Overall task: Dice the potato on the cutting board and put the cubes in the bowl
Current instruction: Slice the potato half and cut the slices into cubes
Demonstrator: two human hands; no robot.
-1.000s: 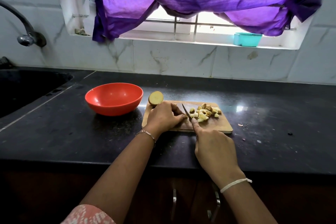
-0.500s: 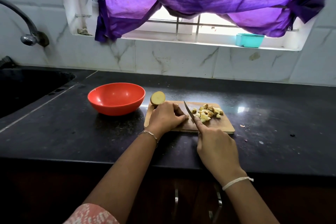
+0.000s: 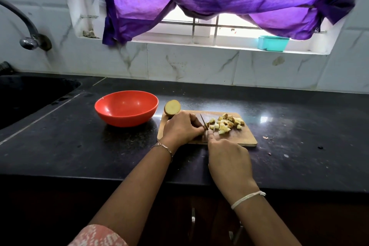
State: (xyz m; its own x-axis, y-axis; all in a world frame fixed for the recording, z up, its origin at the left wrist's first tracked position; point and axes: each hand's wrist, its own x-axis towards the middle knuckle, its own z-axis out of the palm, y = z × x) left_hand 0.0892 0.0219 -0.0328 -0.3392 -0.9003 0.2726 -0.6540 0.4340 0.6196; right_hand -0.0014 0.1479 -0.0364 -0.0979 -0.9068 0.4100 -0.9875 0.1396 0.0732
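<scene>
**Head view: blade landing right next to the fingertips**

Main worry imo: the small steel knife [image 3: 203,121] is coming down just beside the left hand [image 3: 182,128], so one slip could nick a curled finger. That hand is bunched on the rectangular wooden cutting board [image 3: 243,138]; can't tell what it's pinning. The right hand [image 3: 227,158] grips the knife, index finger along the spine. Pale potato cubes [image 3: 225,125] are piled on the board, a cut half potato [image 3: 172,107] sits at its far-left corner, and there's nothing in the round red plastic bowl [image 3: 127,118] yet.
</scene>
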